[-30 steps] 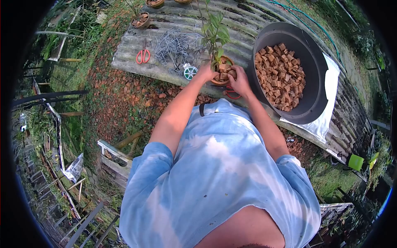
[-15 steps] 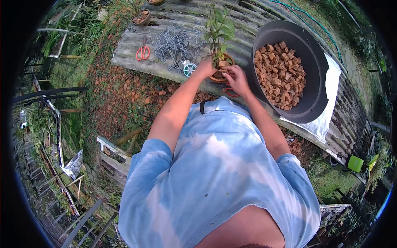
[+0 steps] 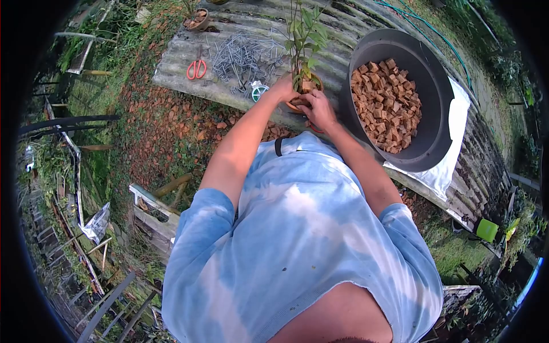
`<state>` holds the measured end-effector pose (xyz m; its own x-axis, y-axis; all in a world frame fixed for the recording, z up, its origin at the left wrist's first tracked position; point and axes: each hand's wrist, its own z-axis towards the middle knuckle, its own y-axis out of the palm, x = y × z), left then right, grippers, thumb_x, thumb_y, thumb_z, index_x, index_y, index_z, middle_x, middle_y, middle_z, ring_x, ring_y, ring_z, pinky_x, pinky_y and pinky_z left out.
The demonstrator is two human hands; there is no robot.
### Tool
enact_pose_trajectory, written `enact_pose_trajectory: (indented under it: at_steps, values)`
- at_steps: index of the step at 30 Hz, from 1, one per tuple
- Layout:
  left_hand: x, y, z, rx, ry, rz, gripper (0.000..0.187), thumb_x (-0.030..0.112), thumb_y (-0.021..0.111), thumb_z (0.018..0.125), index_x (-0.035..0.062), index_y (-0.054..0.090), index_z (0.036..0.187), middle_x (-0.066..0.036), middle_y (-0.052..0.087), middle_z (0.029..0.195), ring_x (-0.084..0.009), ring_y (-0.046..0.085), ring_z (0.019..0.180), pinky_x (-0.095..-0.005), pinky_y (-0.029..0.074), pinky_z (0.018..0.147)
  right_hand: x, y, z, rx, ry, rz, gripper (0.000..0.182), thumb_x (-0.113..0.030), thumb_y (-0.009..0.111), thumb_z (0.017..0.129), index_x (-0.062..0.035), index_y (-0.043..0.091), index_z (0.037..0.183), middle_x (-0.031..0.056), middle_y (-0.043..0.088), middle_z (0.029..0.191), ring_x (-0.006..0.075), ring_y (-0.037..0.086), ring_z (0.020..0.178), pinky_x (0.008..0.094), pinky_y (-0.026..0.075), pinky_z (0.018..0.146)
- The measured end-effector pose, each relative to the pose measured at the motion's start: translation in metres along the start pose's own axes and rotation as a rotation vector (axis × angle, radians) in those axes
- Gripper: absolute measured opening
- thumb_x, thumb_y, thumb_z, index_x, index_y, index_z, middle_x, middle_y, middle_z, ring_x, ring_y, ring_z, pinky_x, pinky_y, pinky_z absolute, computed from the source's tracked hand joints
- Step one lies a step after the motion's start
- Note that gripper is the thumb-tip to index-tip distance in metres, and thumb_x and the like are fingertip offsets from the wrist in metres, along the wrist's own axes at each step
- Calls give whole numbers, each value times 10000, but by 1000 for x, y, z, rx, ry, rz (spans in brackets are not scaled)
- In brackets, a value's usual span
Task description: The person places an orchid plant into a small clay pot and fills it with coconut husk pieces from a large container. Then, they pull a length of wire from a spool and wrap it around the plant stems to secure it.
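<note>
A tall leafy plant (image 3: 303, 35) stands in a terracotta pot (image 3: 318, 84) at the top centre, with brown chunks in it. My left hand (image 3: 284, 90) is at the pot's left side, its fingertips hidden behind the hand and stems. At the pot's front right, my right hand (image 3: 318, 108) is closed, its fingers bent onto the chunks by the rim; what they grip is too small to make out. Just left of my left hand lies a green and white reel (image 3: 259, 92). Part of a red-handled tool (image 3: 314, 128) shows below my right hand.
A large dark tub (image 3: 437, 123) of brown chunks (image 3: 388, 103) stands right of the pot on corrugated sheeting (image 3: 337, 48), partly over a white sheet (image 3: 443, 180). Left are grey wire pieces (image 3: 243, 59), red-handled scissors (image 3: 197, 69) and another small pot (image 3: 198, 23).
My right hand has moved slightly left and down against the pot's front, its fingers more bent. My left hand has stayed beside the plant. The view has shifted slightly.
</note>
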<state>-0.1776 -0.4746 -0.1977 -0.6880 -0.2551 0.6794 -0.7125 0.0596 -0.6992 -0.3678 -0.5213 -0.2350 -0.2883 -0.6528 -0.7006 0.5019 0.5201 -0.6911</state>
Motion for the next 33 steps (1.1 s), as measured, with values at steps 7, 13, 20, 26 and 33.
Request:
enact_pose_trajectory:
  at_steps: [7,13,20,26,33]
  values:
    - [-68,45,23,127,84,38,690,220,877,733,59,574,1331,-233,645,1251,-431,602,1183,-467,494,1006,23,10,0,263,492,1097,217,-265,593,1021,-59,649,982,12,642,823,100,593,753,251,453,678]
    - [-59,43,17,127,30,31,687,222,891,734,57,580,1324,-229,651,1244,-429,607,1176,-463,495,1000,58,13,-3,305,685,1530,305,-349,454,1045,-97,588,936,10,598,782,112,534,694,260,379,601]
    - [-53,40,14,118,-1,42,674,227,896,728,35,595,1300,-238,667,1214,-429,617,1163,-461,500,984,60,26,4,390,641,1482,192,-248,565,990,-66,627,996,48,602,826,156,580,762,274,470,682]
    - [-51,41,10,193,30,8,669,244,893,726,41,610,1297,-239,671,1210,-430,621,1158,-464,506,979,28,12,-14,288,254,356,288,-118,714,863,-39,648,1133,146,561,1136,263,600,1036,345,531,868]
    - [-49,35,11,103,-5,34,675,265,894,729,41,610,1299,-245,671,1202,-432,621,1159,-466,506,980,32,13,-17,209,352,223,341,-147,735,862,-39,664,1177,196,551,1205,383,537,1143,461,464,990]
